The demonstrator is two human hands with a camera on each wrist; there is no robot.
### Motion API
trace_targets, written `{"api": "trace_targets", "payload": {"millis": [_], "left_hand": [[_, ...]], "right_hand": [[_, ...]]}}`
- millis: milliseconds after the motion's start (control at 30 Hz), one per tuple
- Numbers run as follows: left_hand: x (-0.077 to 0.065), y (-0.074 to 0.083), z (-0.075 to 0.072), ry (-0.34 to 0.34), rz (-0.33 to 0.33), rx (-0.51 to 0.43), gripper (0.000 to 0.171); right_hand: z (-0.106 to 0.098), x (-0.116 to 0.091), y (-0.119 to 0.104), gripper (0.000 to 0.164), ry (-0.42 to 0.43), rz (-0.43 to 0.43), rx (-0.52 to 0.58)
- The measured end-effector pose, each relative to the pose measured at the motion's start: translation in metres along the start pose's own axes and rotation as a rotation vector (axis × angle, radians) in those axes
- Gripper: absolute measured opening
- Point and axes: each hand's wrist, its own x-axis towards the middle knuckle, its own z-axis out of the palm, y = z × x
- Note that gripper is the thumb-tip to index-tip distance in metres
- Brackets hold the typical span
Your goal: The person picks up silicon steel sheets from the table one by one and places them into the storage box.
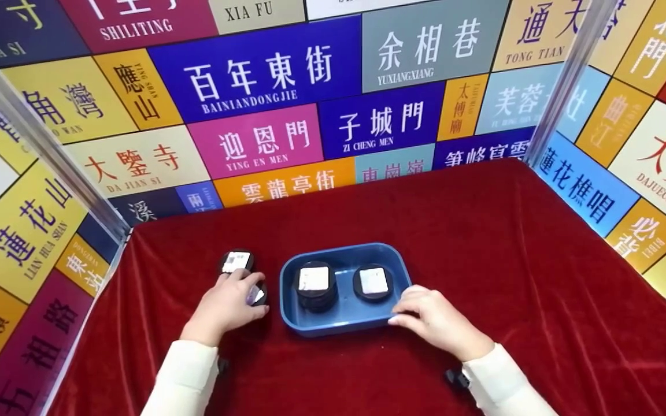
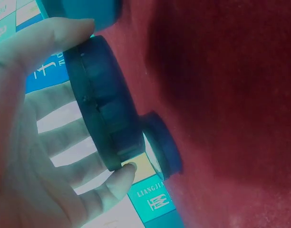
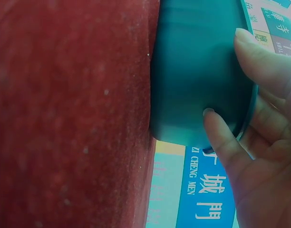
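My left hand (image 1: 226, 303) grips a round black disc (image 2: 103, 102) by its edge, thumb on one side and fingertips on the other. In the head view the hand hides much of that disc, and part of its white label shows between the fingers. Just beyond it lies another black disc (image 1: 237, 260) with a white label. My right hand (image 1: 434, 315) holds the right front corner of a blue plastic tray (image 1: 341, 331), the thumb at the rim and a fingertip against the outer wall (image 3: 198, 76). Inside the tray stand a stack of black discs (image 1: 315, 300) and, right of it, a lower labelled disc (image 1: 373, 283).
A dark red velvet cloth (image 1: 454, 231) covers the table, wrinkled at the left side. Panels with colourful place-name signs (image 1: 258, 75) rise at the back and both sides, with clear upright posts (image 1: 570, 81) at the corners.
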Motion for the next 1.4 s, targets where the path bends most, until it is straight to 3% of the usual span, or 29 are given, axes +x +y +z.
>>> {"api": "trace_targets", "payload": {"millis": [333,667,967,1133,1400], "left_hand": [[0.0,0.006,-0.006,0.033,0.024,0.008,0.061],[0.001,0.01,-0.009,0.015,0.023,-0.001,0.061],[0.001,0.013,-0.017,0.023,0.037,0.007,0.061],[0.002,0.016,-0.018,0.039,0.055,0.018,0.06],[0.003,0.016,-0.023,0.036,0.053,0.017,0.061]], "right_hand": [[0.001,-0.001,0.001,0.01,0.01,0.003,0.022],[0.002,-0.001,0.0,0.004,0.001,0.013,0.016],[0.001,-0.001,0.001,0.012,0.011,0.008,0.022],[0.001,-0.001,0.001,0.003,0.005,0.005,0.018],[-0.001,-0.001,0.0,0.011,-0.014,0.014,0.0]]}}
